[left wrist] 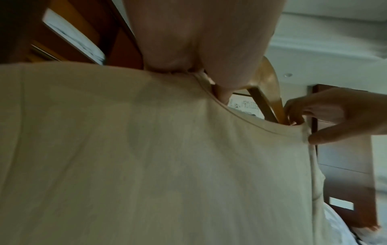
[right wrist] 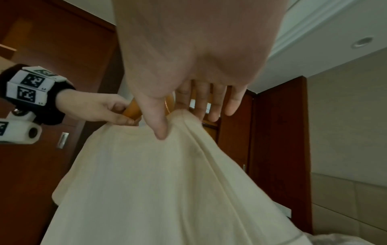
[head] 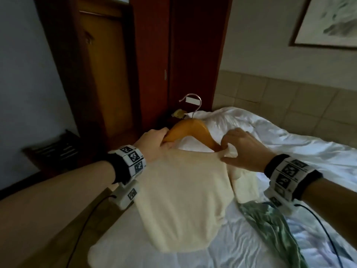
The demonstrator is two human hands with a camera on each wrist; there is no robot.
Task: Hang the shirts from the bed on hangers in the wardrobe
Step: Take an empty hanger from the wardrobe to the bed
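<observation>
A cream shirt (head: 179,200) hangs from my hands over the edge of the bed (head: 289,151). A wooden hanger (head: 191,128) with a metal hook (head: 195,103) sits in its neck opening. My left hand (head: 154,144) grips the hanger's left arm together with the collar. My right hand (head: 237,147) pinches the collar's right side at the hanger's other arm (left wrist: 270,106), thumb (right wrist: 159,126) on the cloth (right wrist: 146,182). A green shirt (head: 274,225) lies on the bed at lower right. The wardrobe (head: 108,64) stands open behind.
The dark wood wardrobe door (head: 193,55) stands ahead beside the bed's head. A low dark luggage rack (head: 52,149) sits on the floor at left. A framed picture (head: 328,22) hangs on the right wall. Cables (head: 83,229) trail from both wrists.
</observation>
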